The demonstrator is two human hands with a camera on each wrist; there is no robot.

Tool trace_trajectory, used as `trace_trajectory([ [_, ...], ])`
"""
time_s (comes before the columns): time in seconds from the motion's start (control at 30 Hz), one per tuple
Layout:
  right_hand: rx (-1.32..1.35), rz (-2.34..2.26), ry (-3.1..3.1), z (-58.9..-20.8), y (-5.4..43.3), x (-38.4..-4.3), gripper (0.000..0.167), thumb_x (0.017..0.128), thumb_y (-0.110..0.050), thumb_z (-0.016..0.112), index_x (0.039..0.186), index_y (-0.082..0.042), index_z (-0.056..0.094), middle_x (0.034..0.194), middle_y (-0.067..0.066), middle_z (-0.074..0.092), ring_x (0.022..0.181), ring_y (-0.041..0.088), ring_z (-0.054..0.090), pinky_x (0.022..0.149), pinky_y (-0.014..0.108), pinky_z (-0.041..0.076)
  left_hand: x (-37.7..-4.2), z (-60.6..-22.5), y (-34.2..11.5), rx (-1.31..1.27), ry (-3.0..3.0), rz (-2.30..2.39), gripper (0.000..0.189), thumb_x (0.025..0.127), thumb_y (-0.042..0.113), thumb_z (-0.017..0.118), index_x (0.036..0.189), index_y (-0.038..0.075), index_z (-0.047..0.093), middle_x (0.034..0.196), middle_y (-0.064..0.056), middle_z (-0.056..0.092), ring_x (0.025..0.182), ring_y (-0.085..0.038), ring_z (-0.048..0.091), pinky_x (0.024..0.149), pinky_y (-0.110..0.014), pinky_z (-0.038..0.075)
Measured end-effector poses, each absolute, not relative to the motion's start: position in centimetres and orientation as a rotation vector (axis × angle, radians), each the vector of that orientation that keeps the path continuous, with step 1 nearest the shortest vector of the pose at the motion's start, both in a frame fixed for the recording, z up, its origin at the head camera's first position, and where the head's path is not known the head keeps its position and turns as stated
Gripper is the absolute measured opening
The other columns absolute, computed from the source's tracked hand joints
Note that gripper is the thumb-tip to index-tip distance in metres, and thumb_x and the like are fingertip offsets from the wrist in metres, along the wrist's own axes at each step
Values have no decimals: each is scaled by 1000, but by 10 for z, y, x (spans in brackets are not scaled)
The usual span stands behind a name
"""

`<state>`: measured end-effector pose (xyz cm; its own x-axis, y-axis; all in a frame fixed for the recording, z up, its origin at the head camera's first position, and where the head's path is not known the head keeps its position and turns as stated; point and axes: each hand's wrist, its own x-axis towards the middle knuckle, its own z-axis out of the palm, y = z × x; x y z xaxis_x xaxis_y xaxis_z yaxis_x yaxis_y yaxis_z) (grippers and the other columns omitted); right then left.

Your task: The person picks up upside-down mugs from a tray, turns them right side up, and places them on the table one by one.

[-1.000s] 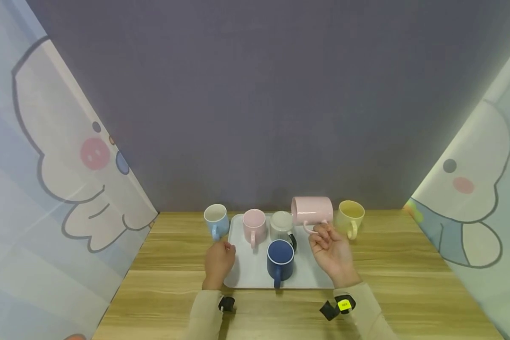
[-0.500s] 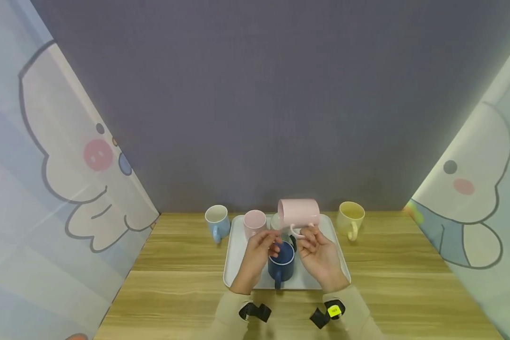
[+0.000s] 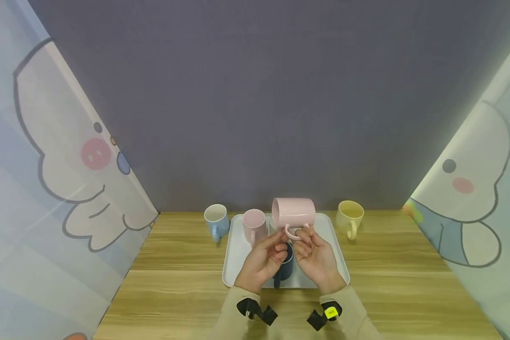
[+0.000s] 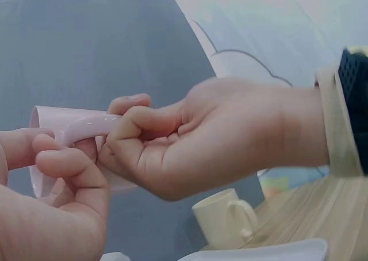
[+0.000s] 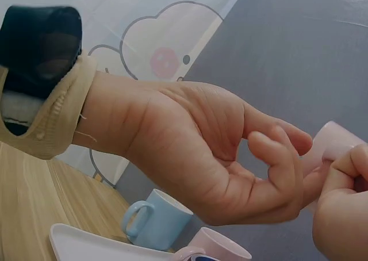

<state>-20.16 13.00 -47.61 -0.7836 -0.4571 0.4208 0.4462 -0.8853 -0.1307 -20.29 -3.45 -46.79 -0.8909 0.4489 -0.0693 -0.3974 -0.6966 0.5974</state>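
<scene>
My right grip (image 3: 320, 262) pinches the handle (image 3: 290, 236) of the raised pink mug (image 3: 295, 211), sideways above the tray (image 3: 235, 259), mouth toward nine o'clock; my left grip (image 3: 259, 265) pinches the handle's nine-o'clock end. A mistimed release could drop it onto the navy mug (image 3: 284, 272) at six o'clock.

Head view, lower centre: navy mug (image 3: 285, 270) partly behind left hand (image 3: 260, 265); pale mug (image 3: 273, 227) mostly behind held pink mug (image 3: 294, 211). Right wrist view: lower edge cuts tray (image 5: 86, 245).
</scene>
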Motion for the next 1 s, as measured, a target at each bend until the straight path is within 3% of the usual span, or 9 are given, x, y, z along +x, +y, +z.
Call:
trace_trajectory([
  [0.33,-648,-2503,106,-477,132,-201,48,113,-33,12,101,-10,52,88,1,55,66,5,15,62,18,15,-202,-465,-36,149,694,2482,18,110,12,41,104,10,58,84,7,51,55,3,36,50,-8,27],
  [0.57,-676,-2433,95,-478,134,-200,52,112,-34,9,103,-9,53,93,2,58,60,3,15,57,15,17,-202,-465,-38,292,611,2414,19,112,16,38,110,11,57,100,6,58,53,2,35,49,-9,28],
  [0.77,-629,-2447,186,-478,135,-200,59,113,-31,6,111,-7,60,103,2,63,62,3,13,57,14,20,-200,-466,-37,342,654,2423,24,113,19,32,107,13,55,96,8,56,53,1,29,50,-11,26],
  [0.9,-520,-2507,607,-475,139,-198,52,114,-29,15,111,-12,65,105,-3,67,64,0,29,57,12,26,-198,-466,-38,382,740,2446,26,113,21,32,105,16,56,94,10,56,53,0,26,51,-13,24],
  [1.0,-350,-2501,1137,-474,143,-196,39,114,-28,30,107,-17,66,99,-9,65,67,1,41,58,14,33,-198,-465,-41,427,830,2469,27,113,22,33,103,18,58,92,11,56,52,0,28,51,-14,25],
])
